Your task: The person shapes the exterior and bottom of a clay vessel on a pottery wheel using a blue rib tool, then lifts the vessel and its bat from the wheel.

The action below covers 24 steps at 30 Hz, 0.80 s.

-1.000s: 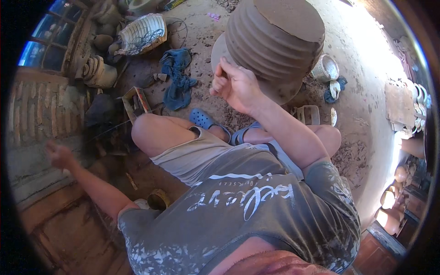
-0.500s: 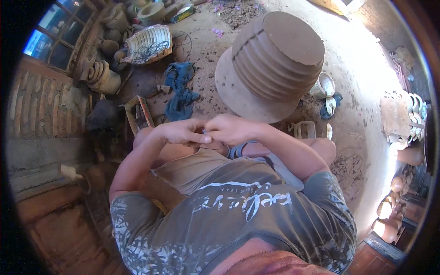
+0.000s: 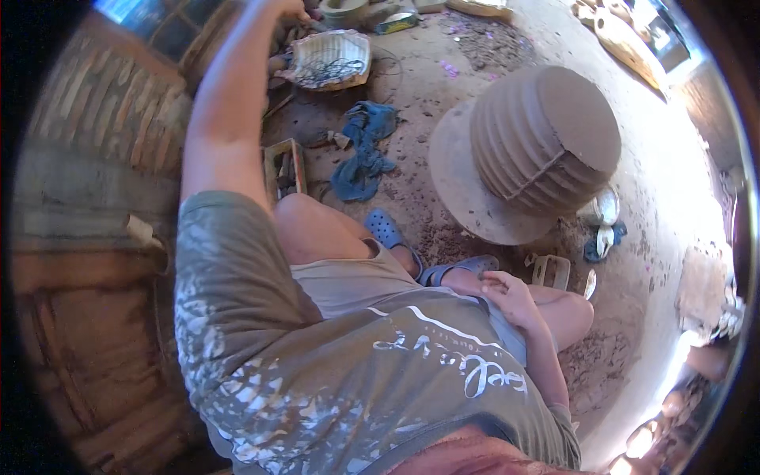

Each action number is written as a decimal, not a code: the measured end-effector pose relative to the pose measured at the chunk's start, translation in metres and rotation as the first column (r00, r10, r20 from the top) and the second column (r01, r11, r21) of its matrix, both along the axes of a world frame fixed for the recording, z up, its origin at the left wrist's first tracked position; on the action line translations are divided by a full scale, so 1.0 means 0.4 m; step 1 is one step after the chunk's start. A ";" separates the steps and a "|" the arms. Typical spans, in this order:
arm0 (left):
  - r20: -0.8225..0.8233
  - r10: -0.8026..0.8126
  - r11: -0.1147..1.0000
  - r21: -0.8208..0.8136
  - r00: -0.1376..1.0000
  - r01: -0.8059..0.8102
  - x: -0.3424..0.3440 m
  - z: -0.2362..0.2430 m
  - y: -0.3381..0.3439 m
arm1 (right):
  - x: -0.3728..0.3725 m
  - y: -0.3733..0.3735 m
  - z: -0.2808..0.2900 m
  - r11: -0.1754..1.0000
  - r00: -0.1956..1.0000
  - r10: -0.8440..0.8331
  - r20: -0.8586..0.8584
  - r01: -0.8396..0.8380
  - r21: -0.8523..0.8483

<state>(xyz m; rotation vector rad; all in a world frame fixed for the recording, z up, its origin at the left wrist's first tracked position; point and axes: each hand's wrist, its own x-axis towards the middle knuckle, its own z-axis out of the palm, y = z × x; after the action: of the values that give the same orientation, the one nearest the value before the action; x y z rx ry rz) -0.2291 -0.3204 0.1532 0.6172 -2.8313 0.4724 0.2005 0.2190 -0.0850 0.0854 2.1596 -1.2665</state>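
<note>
Clay vessel [image 3: 522, 146] on disc [image 3: 461, 178], left hand [image 3: 293, 9] outstretched

A matt, ridged, clay-like surface is being shown by the tall vessel [image 3: 538, 146], beyond the right fingers [image 3: 495, 278]. Dull, crumpled cloth is being displayed by the blue rag [image 3: 364, 154], between them and the left fingers [image 3: 301, 13]. Smooth, perforated plastic is being suggested by the blue clog [image 3: 383, 227], left of the right fingers.
</note>
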 end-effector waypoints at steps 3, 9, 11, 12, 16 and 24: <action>-0.195 -0.227 0.974 -0.043 0.954 0.222 -0.067 0.044 -0.043 | 0.072 0.030 0.018 0.995 0.989 -0.086 -0.123 0.090 0.030; -0.633 -0.625 0.338 0.309 0.457 0.889 0.178 0.005 0.320 | 0.106 0.227 0.134 0.867 0.741 -0.439 -0.508 0.498 -0.024; -0.650 -0.641 -0.064 0.576 0.408 0.815 0.258 -0.059 0.484 | 0.129 0.350 0.125 0.649 0.458 -0.586 -0.668 0.759 -0.049; -0.580 -0.719 -0.076 0.614 0.384 0.785 0.321 -0.077 0.580 | 0.152 0.419 0.100 0.530 0.379 -0.615 -0.692 0.848 -0.006; -0.612 -0.631 -0.122 0.685 0.476 0.718 0.389 -0.257 0.817 | 0.281 0.603 -0.037 0.312 0.399 -0.709 -0.582 0.917 0.248; -0.633 -0.444 -0.082 0.733 0.634 0.675 0.488 -0.259 0.881 | 0.502 0.475 -0.503 0.545 0.708 -0.703 -0.068 0.598 0.587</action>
<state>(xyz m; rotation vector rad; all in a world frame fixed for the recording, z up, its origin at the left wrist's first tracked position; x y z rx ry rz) -0.0339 0.0319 0.0494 -0.5380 -2.4172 -1.5859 0.4014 0.4091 -0.2861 1.3408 2.3451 -0.8277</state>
